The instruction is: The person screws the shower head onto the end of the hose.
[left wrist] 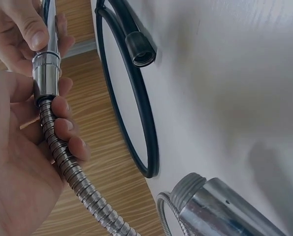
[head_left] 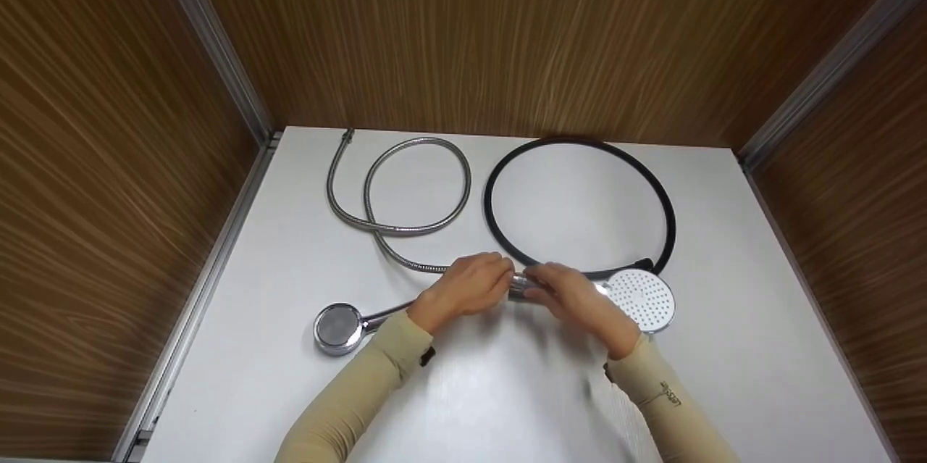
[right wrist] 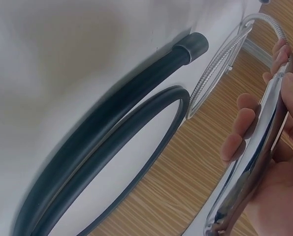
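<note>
In the head view, my right hand (head_left: 576, 296) grips the chrome handle of a shower head with a round white spray face (head_left: 641, 300). My left hand (head_left: 471, 285) holds the end of a ribbed metal shower hose (head_left: 405, 230) against that handle. Seen from the left wrist, the fingers curl round the hose's smooth chrome nut (left wrist: 47, 81), which meets the handle end in line. The right thumb lies on the handle just above the nut. From the right wrist, fingers wrap the curved shiny handle (right wrist: 249, 162), and the spray face is out of that view.
A second chrome shower head (head_left: 339, 327) lies left of the left forearm, its threaded end (left wrist: 188, 189) bare. A black hose (head_left: 672, 224) lies in a loop behind the right hand. Wood-grain panels (head_left: 463, 35) enclose the white table (head_left: 253, 267) at the back and sides.
</note>
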{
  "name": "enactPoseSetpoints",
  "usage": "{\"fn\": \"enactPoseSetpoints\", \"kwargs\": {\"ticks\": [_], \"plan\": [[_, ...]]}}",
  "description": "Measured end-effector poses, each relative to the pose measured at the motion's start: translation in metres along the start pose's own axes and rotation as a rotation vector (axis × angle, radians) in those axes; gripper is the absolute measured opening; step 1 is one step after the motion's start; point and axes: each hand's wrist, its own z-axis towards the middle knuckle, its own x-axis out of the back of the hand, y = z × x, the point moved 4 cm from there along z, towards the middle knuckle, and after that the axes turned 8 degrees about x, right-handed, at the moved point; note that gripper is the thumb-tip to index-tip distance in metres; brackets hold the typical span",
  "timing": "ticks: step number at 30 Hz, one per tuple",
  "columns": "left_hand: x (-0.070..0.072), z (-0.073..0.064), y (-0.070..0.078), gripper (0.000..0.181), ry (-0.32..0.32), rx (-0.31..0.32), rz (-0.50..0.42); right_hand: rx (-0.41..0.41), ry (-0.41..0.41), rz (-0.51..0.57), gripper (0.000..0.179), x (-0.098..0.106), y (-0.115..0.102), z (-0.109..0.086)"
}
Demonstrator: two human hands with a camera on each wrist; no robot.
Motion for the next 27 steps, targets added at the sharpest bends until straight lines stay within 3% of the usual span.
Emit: {"fn": "enactPoseSetpoints", "kwargs": {"ticks": [12, 21, 27], "plan": [[0.0008, 0.0006, 0.0001, 0.025, -0.022, 0.03, -0.03, 0.017, 0.009, 0.006, 0.025, 0.0001, -0.0003, 0.0], [0.0013, -0.0003, 0.0013, 0.028, 0.017, -0.006, -0.011, 0.015, 0.008, 0.009, 0.025, -0.0002, -0.002, 0.0004], [-0.0005, -0.0007, -0.0007, 0.023, -0.02, 0.03, -0.034, 0.0, 0.003, 0.042, 0.022, -0.0007, -0.0012, -0.0013]]}}
